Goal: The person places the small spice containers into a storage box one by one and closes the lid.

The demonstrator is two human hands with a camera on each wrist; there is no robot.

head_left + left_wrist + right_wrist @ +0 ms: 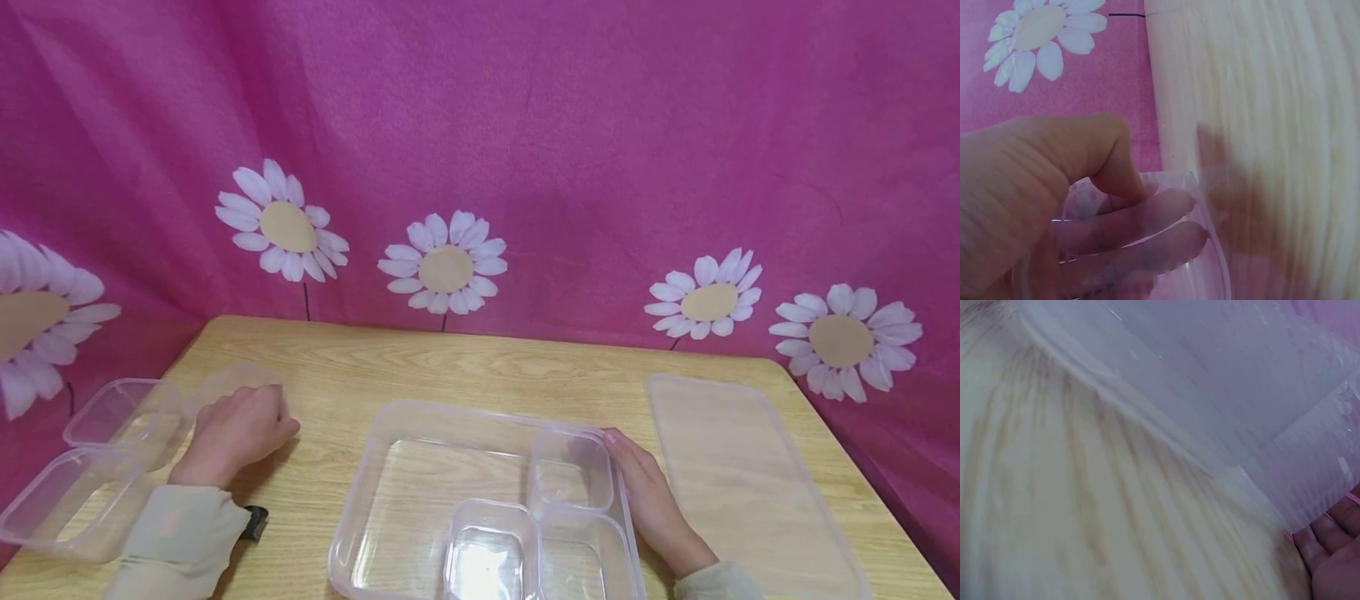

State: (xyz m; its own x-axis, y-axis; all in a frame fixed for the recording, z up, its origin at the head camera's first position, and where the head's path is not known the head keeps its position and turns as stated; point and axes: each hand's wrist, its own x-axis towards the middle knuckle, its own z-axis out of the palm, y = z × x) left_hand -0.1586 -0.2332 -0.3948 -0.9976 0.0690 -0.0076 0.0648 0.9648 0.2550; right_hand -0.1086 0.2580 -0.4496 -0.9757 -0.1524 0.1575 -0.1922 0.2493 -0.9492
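Note:
My left hand (240, 429) is at the left back of the table, its knuckles up. In the left wrist view its thumb and fingers (1141, 219) pinch the wall of a small clear plastic container (1216, 262), and the fingers show through the plastic. My right hand (656, 500) rests along the right outer wall of a large clear plastic box (420, 408), fingers fairly straight, one fingertip at the rim's far corner. Inside the box's right side stand several small clear containers, one at the back (573, 471), one at the front (581, 554) and one beside it (491, 533).
Two more clear containers, one farther back (123, 408) and one nearer (71, 500), stand at the table's left edge. A large flat translucent lid (750, 483) lies on the right of the wooden table (337, 358). A pink flowered cloth (570, 167) hangs behind.

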